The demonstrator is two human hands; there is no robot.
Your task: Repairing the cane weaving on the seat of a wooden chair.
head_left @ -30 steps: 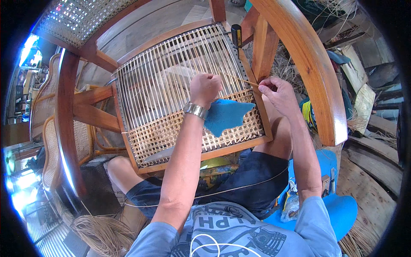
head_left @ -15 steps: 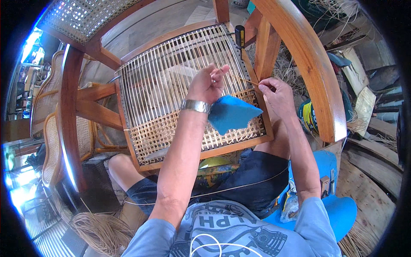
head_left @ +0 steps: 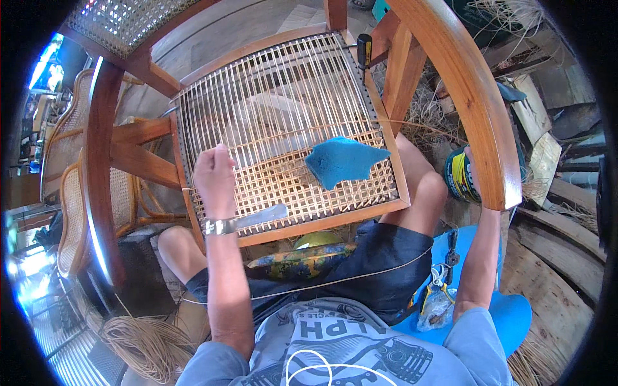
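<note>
A wooden chair frame (head_left: 322, 226) holds a seat of cane strands (head_left: 277, 83), with a close square weave (head_left: 283, 193) along its near part. Over the left side of that weave is my left hand (head_left: 215, 177), its fingers curled closed; what they hold, if anything, is hidden. My right hand (head_left: 472, 168) is mostly behind the curved chair arm, beside a black-and-yellow container, so its fingers are hidden. A loose cane strand (head_left: 418, 123) runs from the seat's right rail toward it. On the weave lie a ragged blue piece of material (head_left: 347, 161) and a flat metal strip (head_left: 261, 215).
A black-handled screwdriver (head_left: 364, 51) stands upright at the right rail. The curved chair arm (head_left: 463, 83) rises at the right, above the container (head_left: 458, 174). Yellow-handled pliers (head_left: 432, 286) rest on a blue seat (head_left: 499, 315). A cane bundle (head_left: 151, 344) lies lower left.
My left hand has moved left and nearer, off the middle of the seat. My right hand has gone right, behind the chair arm, and the strand now stretches out that way.
</note>
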